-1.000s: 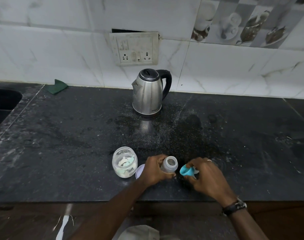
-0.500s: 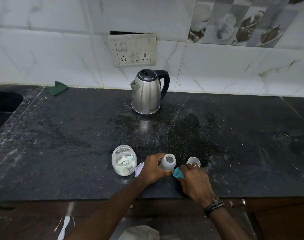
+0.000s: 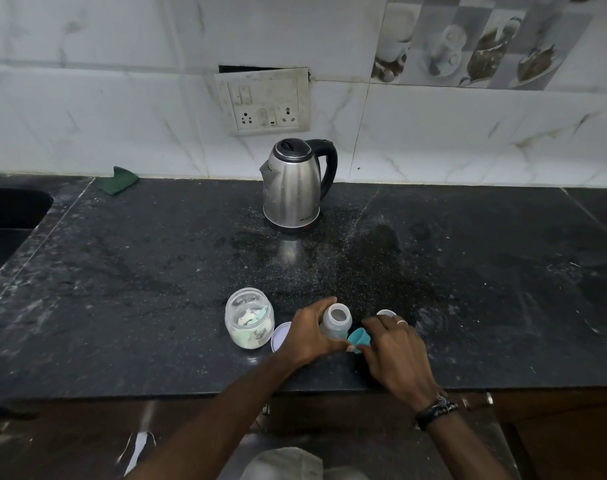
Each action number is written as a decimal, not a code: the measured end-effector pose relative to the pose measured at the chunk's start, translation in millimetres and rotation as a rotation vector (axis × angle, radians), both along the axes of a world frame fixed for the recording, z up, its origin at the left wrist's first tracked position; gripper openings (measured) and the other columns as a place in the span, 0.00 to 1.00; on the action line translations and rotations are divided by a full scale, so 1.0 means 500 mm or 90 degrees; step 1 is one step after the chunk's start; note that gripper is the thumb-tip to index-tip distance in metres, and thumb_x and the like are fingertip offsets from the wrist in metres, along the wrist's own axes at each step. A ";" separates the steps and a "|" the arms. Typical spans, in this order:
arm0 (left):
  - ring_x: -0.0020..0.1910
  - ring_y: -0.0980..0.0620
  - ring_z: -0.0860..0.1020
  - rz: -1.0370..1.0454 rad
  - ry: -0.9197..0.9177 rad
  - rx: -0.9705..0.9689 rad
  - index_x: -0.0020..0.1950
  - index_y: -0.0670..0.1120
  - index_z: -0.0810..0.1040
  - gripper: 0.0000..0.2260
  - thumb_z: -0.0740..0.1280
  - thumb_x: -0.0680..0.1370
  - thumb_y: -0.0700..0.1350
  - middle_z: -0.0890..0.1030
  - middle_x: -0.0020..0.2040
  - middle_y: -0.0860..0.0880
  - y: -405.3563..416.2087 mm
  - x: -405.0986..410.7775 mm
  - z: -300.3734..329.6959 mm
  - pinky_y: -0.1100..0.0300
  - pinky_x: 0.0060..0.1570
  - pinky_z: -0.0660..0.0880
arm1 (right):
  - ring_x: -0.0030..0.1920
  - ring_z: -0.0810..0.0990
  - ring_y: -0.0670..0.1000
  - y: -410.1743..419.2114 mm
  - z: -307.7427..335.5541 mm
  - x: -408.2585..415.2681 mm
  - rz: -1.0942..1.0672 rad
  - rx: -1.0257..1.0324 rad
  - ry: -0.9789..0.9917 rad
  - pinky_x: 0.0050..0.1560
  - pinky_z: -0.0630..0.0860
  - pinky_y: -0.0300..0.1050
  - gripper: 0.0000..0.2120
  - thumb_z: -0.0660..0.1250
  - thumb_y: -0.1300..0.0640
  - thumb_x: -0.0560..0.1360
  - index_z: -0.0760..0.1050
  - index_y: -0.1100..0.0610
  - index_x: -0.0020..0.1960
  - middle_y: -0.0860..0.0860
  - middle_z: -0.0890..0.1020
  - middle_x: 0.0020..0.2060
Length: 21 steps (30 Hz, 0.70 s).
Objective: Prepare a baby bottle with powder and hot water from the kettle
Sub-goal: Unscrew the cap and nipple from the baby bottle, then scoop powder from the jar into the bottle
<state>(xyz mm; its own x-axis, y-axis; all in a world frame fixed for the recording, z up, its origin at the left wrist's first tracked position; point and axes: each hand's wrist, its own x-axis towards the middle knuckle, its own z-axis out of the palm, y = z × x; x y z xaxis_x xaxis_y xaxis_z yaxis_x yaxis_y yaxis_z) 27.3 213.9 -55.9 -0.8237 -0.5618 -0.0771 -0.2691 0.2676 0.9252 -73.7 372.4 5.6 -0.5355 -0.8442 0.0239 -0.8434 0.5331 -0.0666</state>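
— Count it off for me: how many kettles?

— One steel kettle (image 3: 292, 188), far centre by the wall.

— Jars?

— One glass jar (image 3: 249, 318) near left, one white lid (image 3: 280, 336) just beside it.

— Bottles?

— One baby bottle (image 3: 335, 321), open-topped. One teal cap piece (image 3: 359, 339), one small white cup (image 3: 386, 312) to the right.

— Hands?

— Two: left hand (image 3: 310, 332), right hand (image 3: 395, 355). One green cloth (image 3: 120, 180), far left.

Black speckled stone countertop (image 3: 122, 271), dusty. Steel kettle (image 3: 292, 188) far centre. Green cloth (image 3: 120, 180) far left by the wall. Near edge: glass powder jar (image 3: 249, 318), white lid (image 3: 280, 337) just right, open baby bottle (image 3: 336, 320), teal cap (image 3: 359, 339), small white cup (image 3: 385, 312).
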 end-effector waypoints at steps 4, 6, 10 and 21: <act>0.72 0.57 0.70 -0.002 -0.002 -0.008 0.78 0.45 0.64 0.55 0.82 0.56 0.60 0.72 0.74 0.51 0.013 0.007 0.025 0.53 0.72 0.69 | 0.41 0.81 0.55 -0.002 0.027 -0.006 -0.010 -0.114 0.016 0.35 0.78 0.47 0.15 0.78 0.53 0.67 0.81 0.55 0.51 0.52 0.84 0.43; 0.76 0.57 0.65 0.009 0.017 -0.019 0.80 0.47 0.60 0.57 0.82 0.57 0.61 0.67 0.77 0.51 0.019 0.013 0.039 0.52 0.74 0.66 | 0.41 0.81 0.55 -0.011 0.042 -0.016 -0.021 -0.188 0.013 0.36 0.77 0.47 0.09 0.75 0.56 0.71 0.81 0.56 0.51 0.52 0.84 0.44; 0.80 0.57 0.51 0.048 0.079 -0.108 0.82 0.49 0.54 0.54 0.81 0.64 0.60 0.55 0.81 0.54 0.026 0.037 0.079 0.64 0.77 0.53 | 0.39 0.79 0.55 -0.050 0.077 -0.029 -0.024 -0.286 -0.014 0.36 0.74 0.47 0.03 0.69 0.63 0.75 0.80 0.56 0.47 0.52 0.83 0.42; 0.81 0.48 0.50 0.405 0.204 -0.257 0.81 0.40 0.52 0.55 0.76 0.65 0.62 0.55 0.82 0.46 -0.043 0.196 0.137 0.58 0.78 0.54 | 0.50 0.77 0.51 -0.249 0.166 0.054 0.198 -0.223 -0.207 0.52 0.75 0.47 0.07 0.68 0.48 0.77 0.80 0.50 0.45 0.50 0.80 0.49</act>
<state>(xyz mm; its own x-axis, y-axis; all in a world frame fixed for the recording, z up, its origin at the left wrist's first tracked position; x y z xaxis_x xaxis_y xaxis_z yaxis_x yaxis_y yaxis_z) 125.4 192.3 12.8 -0.2861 -0.8634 0.4156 -0.2204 0.4814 0.8483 -46.9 248.0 88.4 -0.2894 -0.9346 0.2067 -0.8641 0.1622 -0.4765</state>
